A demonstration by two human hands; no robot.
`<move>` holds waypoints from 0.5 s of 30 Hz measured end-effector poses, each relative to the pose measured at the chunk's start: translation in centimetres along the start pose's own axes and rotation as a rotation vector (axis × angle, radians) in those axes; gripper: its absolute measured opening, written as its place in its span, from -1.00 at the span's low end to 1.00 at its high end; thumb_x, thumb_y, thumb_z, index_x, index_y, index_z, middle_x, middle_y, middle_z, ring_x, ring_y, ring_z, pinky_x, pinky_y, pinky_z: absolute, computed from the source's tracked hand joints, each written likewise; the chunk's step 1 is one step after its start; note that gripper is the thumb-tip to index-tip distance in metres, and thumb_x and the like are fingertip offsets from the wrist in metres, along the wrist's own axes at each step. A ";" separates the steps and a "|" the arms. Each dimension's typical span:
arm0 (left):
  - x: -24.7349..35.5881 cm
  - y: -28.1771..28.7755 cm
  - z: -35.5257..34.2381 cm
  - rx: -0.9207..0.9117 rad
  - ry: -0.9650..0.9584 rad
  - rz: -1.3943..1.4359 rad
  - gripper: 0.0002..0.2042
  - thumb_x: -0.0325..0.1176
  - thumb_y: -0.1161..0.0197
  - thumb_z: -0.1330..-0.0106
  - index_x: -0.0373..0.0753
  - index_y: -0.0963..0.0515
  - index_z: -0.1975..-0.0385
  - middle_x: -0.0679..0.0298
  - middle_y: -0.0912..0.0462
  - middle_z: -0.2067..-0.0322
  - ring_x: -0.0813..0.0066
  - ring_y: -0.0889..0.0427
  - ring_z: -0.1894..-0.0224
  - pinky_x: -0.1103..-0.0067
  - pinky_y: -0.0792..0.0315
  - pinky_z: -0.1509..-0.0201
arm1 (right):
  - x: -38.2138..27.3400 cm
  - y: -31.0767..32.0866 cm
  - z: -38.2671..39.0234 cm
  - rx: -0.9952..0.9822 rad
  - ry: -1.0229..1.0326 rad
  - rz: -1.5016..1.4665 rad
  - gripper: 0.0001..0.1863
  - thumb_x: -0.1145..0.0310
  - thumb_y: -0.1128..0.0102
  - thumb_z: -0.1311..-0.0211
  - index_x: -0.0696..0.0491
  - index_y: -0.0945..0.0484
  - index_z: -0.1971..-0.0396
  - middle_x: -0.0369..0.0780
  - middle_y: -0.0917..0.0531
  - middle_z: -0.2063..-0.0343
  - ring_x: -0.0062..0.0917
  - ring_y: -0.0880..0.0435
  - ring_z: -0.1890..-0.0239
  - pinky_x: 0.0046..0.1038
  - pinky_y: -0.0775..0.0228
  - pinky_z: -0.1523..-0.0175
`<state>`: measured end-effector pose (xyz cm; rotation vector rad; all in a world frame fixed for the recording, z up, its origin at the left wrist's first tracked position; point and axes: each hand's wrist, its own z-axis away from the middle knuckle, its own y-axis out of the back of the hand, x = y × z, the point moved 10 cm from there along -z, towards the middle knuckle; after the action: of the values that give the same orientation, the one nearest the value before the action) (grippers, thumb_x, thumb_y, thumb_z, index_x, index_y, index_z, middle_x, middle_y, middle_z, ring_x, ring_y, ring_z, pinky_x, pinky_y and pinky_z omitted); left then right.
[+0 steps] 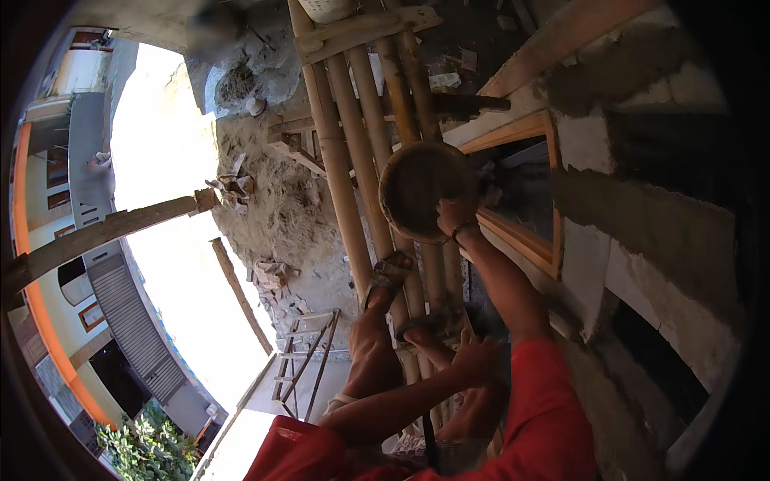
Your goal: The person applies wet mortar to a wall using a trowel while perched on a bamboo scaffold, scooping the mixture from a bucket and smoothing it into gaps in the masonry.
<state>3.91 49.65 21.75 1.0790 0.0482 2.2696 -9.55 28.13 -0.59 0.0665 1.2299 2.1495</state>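
A round, dirt-coated bucket (413, 183) rests on the bamboo poles (332, 144) of a raised platform. My right hand (455, 215) reaches into it near its right rim, fingers curled; what they grip is too dark to make out. My left hand (475, 354) is lower, beside my legs, its fingers partly extended and apart near a dark, unclear object. My sandalled foot (389, 276) stands on the poles just below the bucket.
An unfinished wall (642, 208) with a wooden-framed opening (548, 200) borders the right. Cross-boards (361, 32) span the platform. Below lie a sand pile (281, 200) and a metal frame (305, 353). A timber beam (120, 224) crosses the left, before a building.
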 end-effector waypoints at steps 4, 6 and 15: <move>0.6 0.1 -0.1 0.134 -0.094 -0.007 -0.41 -0.03 -0.22 -0.23 -0.11 -0.31 -0.23 -0.02 -0.51 -0.01 -0.04 -0.45 -0.15 -0.11 0.03 -0.33 | 5.9 -5.6 -0.5 0.059 -0.001 -0.348 -0.64 0.28 -0.20 -0.15 0.16 -0.55 0.09 -0.03 -0.66 0.18 -0.19 -0.65 0.08 -0.17 -0.51 -0.02; -2.2 0.4 0.9 0.050 0.021 0.021 -0.41 -0.03 -0.21 -0.23 -0.11 -0.32 -0.23 -0.01 -0.49 -0.04 -0.04 -0.44 -0.16 -0.12 0.03 -0.33 | 1.8 -3.0 2.9 0.042 -0.046 -0.798 -0.53 0.20 -0.23 -0.15 0.16 -0.50 -0.01 -0.08 -0.66 0.10 -0.28 -0.66 0.06 -0.22 -0.49 -0.05; -0.4 -3.5 -1.3 0.016 -0.120 -0.093 -0.47 -0.02 -0.13 -0.27 -0.18 -0.40 -0.17 0.08 -0.53 -0.03 0.07 -0.55 -0.05 -0.01 -0.30 -0.17 | 4.4 10.3 19.1 0.376 -0.101 -0.587 -0.54 0.21 -0.25 -0.11 0.08 -0.52 -0.01 -0.05 -0.69 0.36 -0.20 -0.69 0.25 -0.24 -0.53 0.11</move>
<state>5.02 52.58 19.61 1.1952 0.0661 2.1216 -11.58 41.43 17.02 -0.0247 1.3732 1.3870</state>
